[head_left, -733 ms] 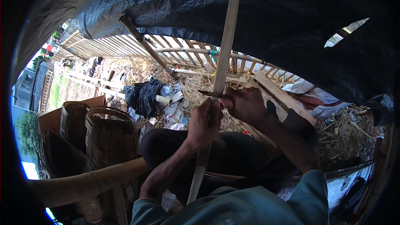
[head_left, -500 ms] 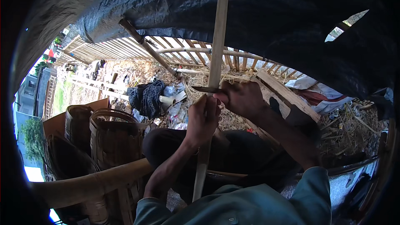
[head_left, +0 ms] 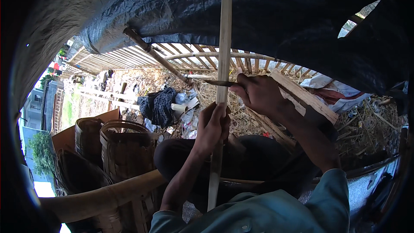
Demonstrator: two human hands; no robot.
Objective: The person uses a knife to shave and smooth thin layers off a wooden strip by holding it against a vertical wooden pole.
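Note:
A long pale bamboo strip [head_left: 224, 34] stands almost upright before me, running from the top of the view down to my shirt. My left hand [head_left: 212, 125] is closed around its middle, above my dark-clad knees. Higher up, my right hand [head_left: 262, 95] grips a knife [head_left: 217, 83] whose dark blade points left and lies across the strip. The blade sits a short way above my left fingers. The knife's handle is mostly hidden in my right fist.
Woven bamboo baskets [head_left: 129, 151] stand at the left behind a thick bamboo pole [head_left: 108, 196]. Dark plastic sheeting [head_left: 284, 17] hangs overhead. Beyond are a slatted bamboo fence [head_left: 189, 56], a black patterned cloth [head_left: 158, 105] amid litter, a wooden plank [head_left: 306, 97] and white sacks [head_left: 336, 95].
My right hand and the knife have moved up along the strip, away from my left hand. The left hand stays around the strip. The whole view has shifted slightly.

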